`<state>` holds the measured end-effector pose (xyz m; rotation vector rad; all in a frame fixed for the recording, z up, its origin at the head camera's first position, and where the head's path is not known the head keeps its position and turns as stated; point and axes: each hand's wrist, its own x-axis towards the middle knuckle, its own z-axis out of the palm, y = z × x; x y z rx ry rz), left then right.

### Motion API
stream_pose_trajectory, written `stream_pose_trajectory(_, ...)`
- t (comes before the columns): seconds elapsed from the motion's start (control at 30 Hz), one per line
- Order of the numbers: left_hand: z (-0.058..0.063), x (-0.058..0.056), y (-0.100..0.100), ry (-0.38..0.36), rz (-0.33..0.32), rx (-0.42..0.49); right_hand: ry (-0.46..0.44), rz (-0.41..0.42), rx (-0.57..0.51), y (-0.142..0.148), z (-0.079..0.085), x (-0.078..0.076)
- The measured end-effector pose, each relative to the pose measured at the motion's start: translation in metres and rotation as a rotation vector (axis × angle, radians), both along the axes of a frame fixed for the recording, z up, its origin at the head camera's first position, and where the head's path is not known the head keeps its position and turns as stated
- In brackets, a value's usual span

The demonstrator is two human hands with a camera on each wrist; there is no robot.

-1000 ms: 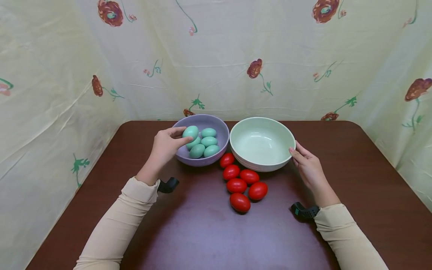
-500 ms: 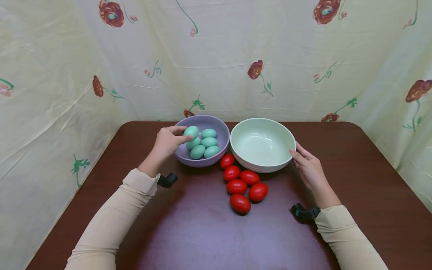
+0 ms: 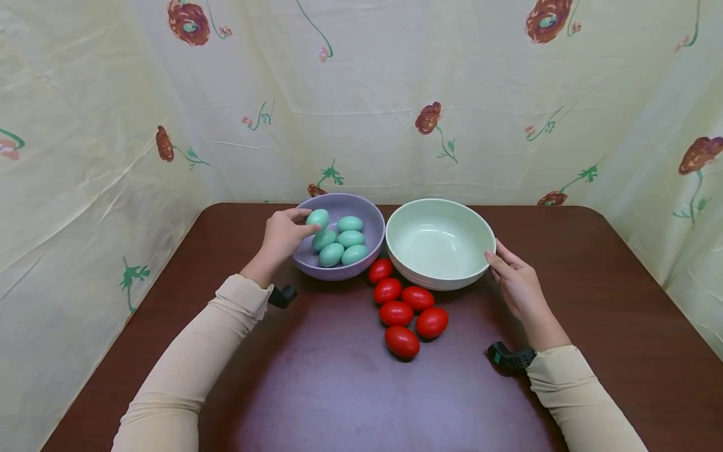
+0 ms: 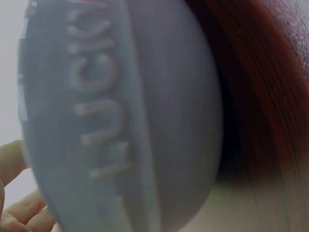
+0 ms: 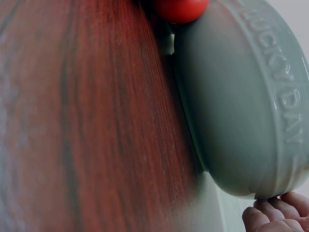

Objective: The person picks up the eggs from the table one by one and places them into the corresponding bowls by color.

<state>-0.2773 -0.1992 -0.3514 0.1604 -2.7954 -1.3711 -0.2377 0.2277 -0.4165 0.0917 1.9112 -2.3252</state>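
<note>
In the head view my left hand (image 3: 282, 237) pinches a mint-green egg (image 3: 317, 218) between thumb and fingers, over the left part of the purple bowl (image 3: 375, 250). Several other green eggs (image 3: 351, 238) lie in that bowl. My right hand (image 3: 518, 282) grips the right side of the pale green bowl (image 3: 435, 245), thumb at the rim. No egg shows inside this bowl. Raised letters mark the purple bowl's side (image 4: 106, 111) in the left wrist view, where the held egg is hidden. Fingers (image 5: 280, 212) touch the pale bowl's wall (image 5: 227, 106) in the right wrist view.
Several red eggs (image 3: 402, 342) lie on the dark wooden table (image 3: 339, 389) in front of the bowls, the farthest close to both. The two bowls stand side by side near the back edge. Behind the table hangs a flowered curtain (image 3: 361, 94).
My left hand and the pinched egg have shifted slightly within the purple bowl, so the egg sits a little farther left and back. My right hand keeps its grip on the pale bowl.
</note>
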Motion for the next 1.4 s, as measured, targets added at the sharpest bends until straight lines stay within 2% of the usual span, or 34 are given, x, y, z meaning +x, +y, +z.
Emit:
stream_pose_trajectory(0.37, -0.009, -0.010, 0.002, 0.043, 0.009, -0.053, -0.008, 0.000, -0.002, 0.000, -0.003, 0.000)
stream_pose_trajectory(0.77, -0.016, -0.020, 0.007, 0.100, 0.027, -0.071, 0.002, -0.007, -0.025, 0.003, -0.001, -0.003)
stream_pose_trajectory(1.1, -0.021, -0.021, 0.009, 0.127, 0.014, -0.165, 0.021, 0.006, -0.030, 0.001, -0.002, -0.005)
stream_pose_trajectory(1.4, -0.021, -0.018, 0.011, 0.115, 0.024, -0.154, 0.027, 0.021, -0.012, 0.002, -0.002, -0.006)
